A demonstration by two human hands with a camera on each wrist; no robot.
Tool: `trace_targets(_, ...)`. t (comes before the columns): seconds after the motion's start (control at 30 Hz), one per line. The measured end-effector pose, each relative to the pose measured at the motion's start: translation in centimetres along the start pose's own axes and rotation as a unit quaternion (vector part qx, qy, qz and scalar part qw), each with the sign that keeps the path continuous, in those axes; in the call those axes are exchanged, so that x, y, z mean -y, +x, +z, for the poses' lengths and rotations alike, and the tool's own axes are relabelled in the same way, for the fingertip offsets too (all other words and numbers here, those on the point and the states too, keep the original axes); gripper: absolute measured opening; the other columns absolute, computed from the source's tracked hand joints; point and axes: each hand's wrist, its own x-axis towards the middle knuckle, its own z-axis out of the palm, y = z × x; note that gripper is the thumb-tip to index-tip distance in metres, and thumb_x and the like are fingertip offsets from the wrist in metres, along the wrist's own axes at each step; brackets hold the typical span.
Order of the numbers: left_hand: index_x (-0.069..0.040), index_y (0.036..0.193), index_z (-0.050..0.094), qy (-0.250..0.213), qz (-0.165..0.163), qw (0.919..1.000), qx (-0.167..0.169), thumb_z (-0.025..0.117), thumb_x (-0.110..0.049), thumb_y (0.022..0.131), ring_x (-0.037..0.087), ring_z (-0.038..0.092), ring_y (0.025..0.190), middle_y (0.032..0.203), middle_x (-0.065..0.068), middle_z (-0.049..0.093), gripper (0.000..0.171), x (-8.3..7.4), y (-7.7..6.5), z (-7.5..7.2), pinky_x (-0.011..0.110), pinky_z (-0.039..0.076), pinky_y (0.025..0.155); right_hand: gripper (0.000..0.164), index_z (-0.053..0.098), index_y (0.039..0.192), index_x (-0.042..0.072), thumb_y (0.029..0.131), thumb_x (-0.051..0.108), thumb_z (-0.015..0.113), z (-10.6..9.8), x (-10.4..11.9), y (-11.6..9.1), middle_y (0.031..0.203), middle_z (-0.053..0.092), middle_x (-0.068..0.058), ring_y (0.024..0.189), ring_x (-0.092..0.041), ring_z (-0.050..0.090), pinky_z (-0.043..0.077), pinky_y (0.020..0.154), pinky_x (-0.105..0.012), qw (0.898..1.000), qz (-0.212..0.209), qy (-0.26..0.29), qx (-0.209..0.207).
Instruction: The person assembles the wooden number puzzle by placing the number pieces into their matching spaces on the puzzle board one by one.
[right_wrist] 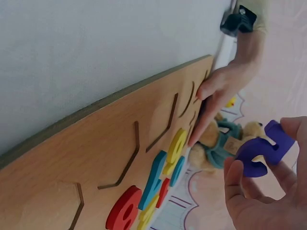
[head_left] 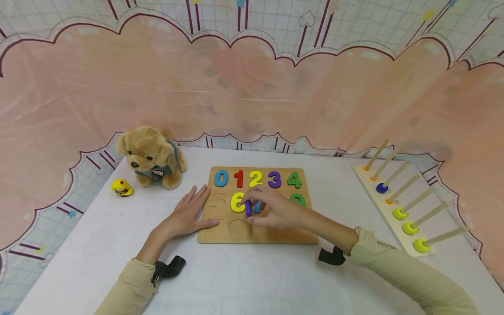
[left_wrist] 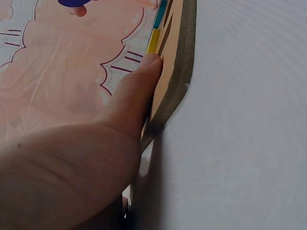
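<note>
My right hand (head_left: 271,208) holds a purple number 5 (right_wrist: 249,153) between thumb and fingers, above the middle of a wooden number board (head_left: 305,237). My left hand (head_left: 187,214) rests on the board's left edge, fingers spread, thumb lying across the lower left corner. Colourful numbers 0 to 4 fill the top row. Below sit a yellow 6 (head_left: 237,202), a blue 7 (right_wrist: 152,179), a red 8 (right_wrist: 123,208) and a partly covered green 9 (head_left: 298,200). The 5-shaped recess (head_left: 218,200) left of the 6 is bare. The right hand hides the 8 in the head view.
A plush dog (head_left: 151,157) sits at the back left, beside a small yellow toy (head_left: 122,187). On the right stands a pale peg board (head_left: 387,208) with upright sticks, one blue bead and several yellow ones. A patterned curtain (head_left: 252,96) hangs behind the white table (head_left: 244,280).
</note>
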Motion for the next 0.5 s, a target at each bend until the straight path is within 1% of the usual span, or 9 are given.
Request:
trace_targets(0.07,-0.004,0.156,0.014,0.001,-0.001,1.0,0.0,0.066,-0.059,0.083,0.042,-0.002,0.151,0.164,0.017,0.01,0.104,0.01,0.01,0.0,0.061,0.003,0.12,0.034,0.059,0.117,0.007,0.087,0.016,0.071,-0.01,-0.1,0.12,0.115,0.057,-0.005,0.104,-0.02,0.061,0.057,0.086,-0.037,1.0,-0.005,0.024,0.0)
trace_targets(0.1,-0.004,0.156,0.014,0.001,-0.001,1.0,0.0,0.066,-0.059,0.083,0.041,-0.002,0.151,0.164,0.017,0.01,0.105,0.01,0.01,0.0,0.061,0.003,0.12,0.032,0.059,0.115,0.007,0.087,0.017,0.071,-0.03,-0.16,0.15,0.111,0.057,-0.004,0.103,-0.02,0.062,0.057,0.085,-0.035,0.999,-0.006,0.034,0.001)
trace_targets(0.17,-0.005,0.156,0.014,0.003,-0.002,1.0,0.0,0.066,-0.06,0.083,0.041,-0.001,0.151,0.164,0.017,0.01,0.105,0.04,0.04,0.03,0.061,0.004,0.12,0.028,0.058,0.11,0.008,0.087,0.019,0.071,-0.03,-0.27,0.21,0.105,0.058,-0.002,0.099,-0.021,0.062,0.057,0.083,-0.03,0.999,-0.004,0.047,-0.003)
trace_targets(0.27,-0.005,0.156,0.014,0.003,-0.002,1.0,-0.001,0.066,-0.06,0.083,0.041,-0.001,0.151,0.164,0.017,0.01,0.105,0.08,0.05,0.1,0.061,0.004,0.12,0.022,0.058,0.106,0.012,0.091,0.025,0.068,-0.06,-0.4,0.26,0.099,0.06,0.0,0.093,-0.02,0.058,0.054,0.079,-0.025,0.998,0.009,0.065,-0.007)
trace_targets(0.3,-0.005,0.156,0.014,0.003,-0.001,1.0,-0.002,0.066,-0.06,0.083,0.041,-0.001,0.151,0.164,0.017,0.01,0.105,0.11,0.06,0.12,0.061,0.004,0.12,0.02,0.058,0.106,0.013,0.093,0.027,0.066,-0.05,-0.41,0.29,0.098,0.061,-0.001,0.093,-0.021,0.059,0.055,0.08,-0.026,0.997,0.017,0.077,-0.007)
trace_targets(0.37,-0.005,0.156,0.014,0.003,0.001,1.0,-0.003,0.065,-0.06,0.083,0.041,-0.001,0.151,0.164,0.017,0.01,0.105,0.16,0.06,0.13,0.061,0.004,0.12,0.019,0.059,0.108,0.012,0.097,0.028,0.06,-0.02,-0.45,0.39,0.099,0.063,-0.003,0.092,-0.024,0.062,0.056,0.081,-0.031,0.994,0.033,0.103,-0.005)
trace_targets(0.5,-0.005,0.156,0.014,0.004,0.003,1.0,-0.005,0.065,-0.06,0.083,0.041,-0.001,0.151,0.164,0.017,0.01,0.105,0.18,0.06,0.13,0.061,0.004,0.12,0.022,0.058,0.112,0.009,0.101,0.027,0.052,0.09,-0.55,0.58,0.1,0.066,-0.011,0.085,-0.025,0.068,0.06,0.078,-0.036,0.986,0.062,0.152,0.0)
